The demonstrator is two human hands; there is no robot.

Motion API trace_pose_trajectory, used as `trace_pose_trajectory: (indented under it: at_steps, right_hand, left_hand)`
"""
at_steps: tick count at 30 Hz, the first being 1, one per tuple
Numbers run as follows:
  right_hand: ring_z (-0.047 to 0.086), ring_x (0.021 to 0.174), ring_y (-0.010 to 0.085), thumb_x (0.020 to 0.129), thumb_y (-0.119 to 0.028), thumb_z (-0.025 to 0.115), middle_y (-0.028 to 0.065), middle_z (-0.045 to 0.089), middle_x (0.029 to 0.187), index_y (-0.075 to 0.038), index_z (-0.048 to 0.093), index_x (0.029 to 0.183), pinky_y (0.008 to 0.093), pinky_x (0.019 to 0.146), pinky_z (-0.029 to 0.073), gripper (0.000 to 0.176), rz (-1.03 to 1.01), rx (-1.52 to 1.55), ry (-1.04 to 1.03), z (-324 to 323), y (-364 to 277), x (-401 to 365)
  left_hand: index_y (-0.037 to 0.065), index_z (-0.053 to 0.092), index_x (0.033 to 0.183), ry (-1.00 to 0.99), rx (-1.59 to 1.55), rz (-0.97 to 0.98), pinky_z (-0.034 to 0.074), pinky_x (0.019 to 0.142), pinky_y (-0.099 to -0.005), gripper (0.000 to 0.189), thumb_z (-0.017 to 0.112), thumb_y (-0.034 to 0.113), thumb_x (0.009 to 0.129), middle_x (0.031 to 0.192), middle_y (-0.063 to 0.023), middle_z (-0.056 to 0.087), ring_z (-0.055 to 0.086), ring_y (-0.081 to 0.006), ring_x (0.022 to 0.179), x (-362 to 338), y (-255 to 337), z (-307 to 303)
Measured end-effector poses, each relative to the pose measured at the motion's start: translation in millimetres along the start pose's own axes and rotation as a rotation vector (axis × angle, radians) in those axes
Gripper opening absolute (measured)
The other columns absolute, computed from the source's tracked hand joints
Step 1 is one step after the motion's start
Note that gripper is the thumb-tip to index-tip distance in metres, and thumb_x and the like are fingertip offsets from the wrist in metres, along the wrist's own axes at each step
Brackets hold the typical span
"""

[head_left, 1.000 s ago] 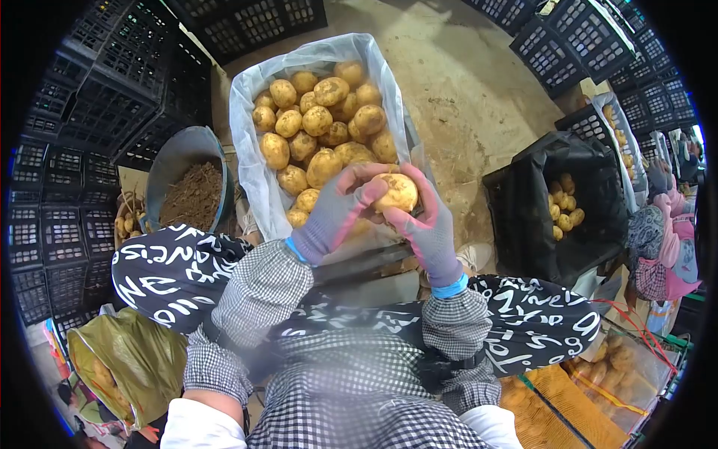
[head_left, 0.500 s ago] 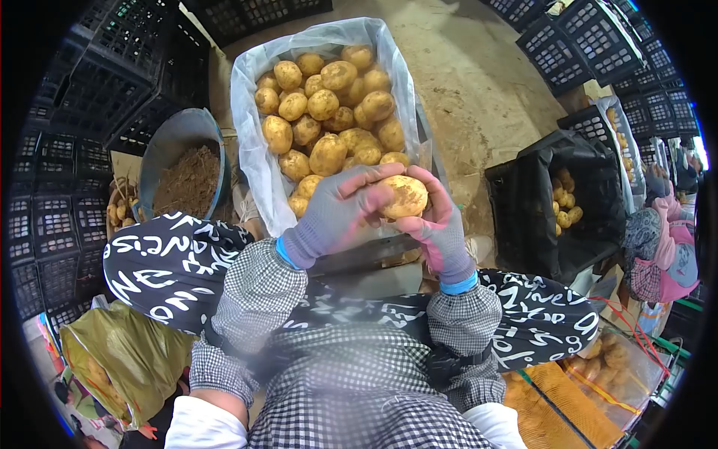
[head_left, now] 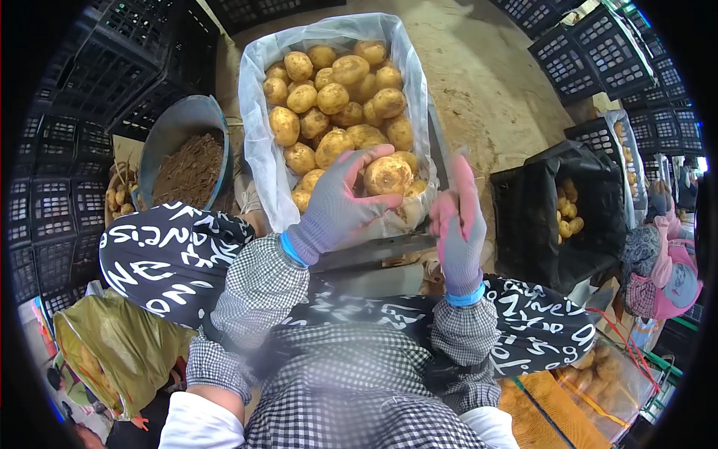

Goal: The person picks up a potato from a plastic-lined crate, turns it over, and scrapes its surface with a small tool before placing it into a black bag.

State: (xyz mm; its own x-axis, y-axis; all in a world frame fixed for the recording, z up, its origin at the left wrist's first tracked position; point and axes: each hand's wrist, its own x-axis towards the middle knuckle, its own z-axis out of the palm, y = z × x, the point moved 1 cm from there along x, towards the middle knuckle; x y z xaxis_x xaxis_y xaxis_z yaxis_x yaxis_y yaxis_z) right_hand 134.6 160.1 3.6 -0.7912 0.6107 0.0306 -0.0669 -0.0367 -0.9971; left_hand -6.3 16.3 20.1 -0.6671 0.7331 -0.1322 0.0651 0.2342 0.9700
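Observation:
My left hand, in a grey and pink glove, grips a potato between thumb and fingers above the near right part of a lined crate. Many yellow-brown potatoes with soil marks fill that crate, whose pale plastic liner folds over the rim. To the right of the crate, my right hand wears a matching glove. Its fingers stretch away from me, holding nothing, apart from the potato.
A blue-grey bucket of soil stands left of the crate. On the right is a black-lined container with some potatoes inside. Stacked black crates line the left side. Another person in pink is at the far right. A yellow-green bag sits lower left.
Both hands held the potato before; my right hand has let go and moved right. The potato has shifted slightly left and up in my left hand, and turned.

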Motion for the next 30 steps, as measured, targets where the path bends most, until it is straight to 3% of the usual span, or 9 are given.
trace_pose_trajectory:
  at_steps: [1, 4, 11, 13, 15, 23, 25, 28, 30]
  right_hand:
    - [0.044, 0.069, 0.0052, 0.096, -0.006, 0.049, -0.0039, 0.046, 0.078, 0.003, 0.033, 0.149, 0.0183, 0.06, 0.038, 0.056, 0.005, 0.102, -0.051, 7, -9, -5]
    - [0.04, 0.065, 0.0035, 0.092, -0.001, 0.043, -0.0057, 0.046, 0.076, 0.002, 0.031, 0.15, 0.0172, 0.057, 0.034, 0.059, -0.054, -0.18, -0.2, 6, -6, -11]
    - [0.041, 0.061, 0.0021, 0.093, 0.001, 0.045, -0.0047, 0.052, 0.077, 0.002, 0.038, 0.147, 0.0178, 0.055, 0.037, 0.055, 0.091, -0.292, -0.257, 14, -25, -9]
    - [0.048, 0.065, 0.0036, 0.094, -0.001, 0.049, -0.0009, 0.057, 0.093, -0.001, 0.044, 0.143, 0.0194, 0.058, 0.042, 0.05, 0.099, -0.34, -0.307, 11, -22, -9]
    - [0.061, 0.073, 0.0063, 0.094, -0.004, 0.056, 0.0065, 0.065, 0.126, -0.006, 0.054, 0.137, 0.0221, 0.065, 0.051, 0.043, 0.154, -0.382, -0.355, 9, -23, -9]
    - [0.056, 0.124, 0.0191, 0.094, 0.001, 0.052, 0.0145, 0.06, 0.134, 0.001, 0.05, 0.138, 0.0296, 0.103, 0.042, 0.044, 0.115, -0.095, -0.262, 15, -8, -11]
    - [0.05, 0.104, 0.0142, 0.096, -0.002, 0.048, 0.0081, 0.056, 0.114, 0.001, 0.048, 0.14, 0.0259, 0.088, 0.039, 0.044, 0.067, -0.175, -0.304, 15, -8, -8]
    - [0.044, 0.06, 0.0025, 0.1, -0.009, 0.043, -0.0039, 0.052, 0.075, 0.0, 0.044, 0.144, 0.0169, 0.054, 0.037, 0.045, -0.008, -0.203, -0.354, 12, -4, -10]
    - [0.048, 0.061, 0.0036, 0.1, -0.014, 0.045, 0.0001, 0.058, 0.081, 0.001, 0.045, 0.143, 0.0178, 0.055, 0.04, 0.045, 0.061, -0.009, -0.185, 11, -2, -10]
  left_hand:
    - [0.008, 0.053, 0.134, 0.011, -0.011, 0.026, 0.046, 0.098, -0.0331, 0.072, 0.086, 0.023, 0.072, 0.114, -0.0104, 0.058, 0.058, -0.0221, 0.108, 0, -3, 1]
    - [0.009, 0.055, 0.133, 0.027, 0.044, 0.057, 0.045, 0.098, -0.0334, 0.072, 0.086, 0.025, 0.071, 0.114, -0.011, 0.058, 0.058, -0.0234, 0.109, 1, -6, 4]
    - [0.011, 0.057, 0.132, 0.034, 0.078, 0.057, 0.046, 0.097, -0.0336, 0.07, 0.086, 0.022, 0.07, 0.115, -0.0112, 0.059, 0.059, -0.0244, 0.109, 1, -7, 3]
    - [0.011, 0.057, 0.132, 0.018, 0.12, 0.036, 0.046, 0.097, -0.0337, 0.07, 0.086, 0.022, 0.069, 0.116, -0.0117, 0.06, 0.059, -0.0252, 0.109, -2, -1, 1]
    - [0.011, 0.057, 0.132, 0.001, 0.15, 0.003, 0.046, 0.097, -0.0339, 0.07, 0.086, 0.021, 0.069, 0.117, -0.0125, 0.06, 0.059, -0.0259, 0.109, -3, 0, 0]
    - [0.011, 0.056, 0.133, -0.007, 0.122, 0.067, 0.047, 0.092, -0.0324, 0.072, 0.085, 0.018, 0.068, 0.117, -0.0119, 0.061, 0.059, -0.0242, 0.107, -4, -8, -1]
    - [0.007, 0.054, 0.136, -0.02, 0.15, 0.127, 0.048, 0.077, -0.025, 0.071, 0.084, 0.012, 0.072, 0.116, -0.008, 0.056, 0.058, -0.0145, 0.094, -2, -13, -2]
    - [0.004, 0.051, 0.138, -0.069, 0.042, 0.074, 0.05, 0.07, -0.0212, 0.069, 0.081, 0.006, 0.076, 0.117, -0.0054, 0.052, 0.058, -0.0097, 0.088, -4, -14, -3]
    - [0.004, 0.049, 0.138, -0.116, -0.162, -0.017, 0.051, 0.074, -0.0226, 0.068, 0.08, 0.004, 0.077, 0.121, -0.0057, 0.051, 0.058, -0.0117, 0.093, -5, -11, -5]
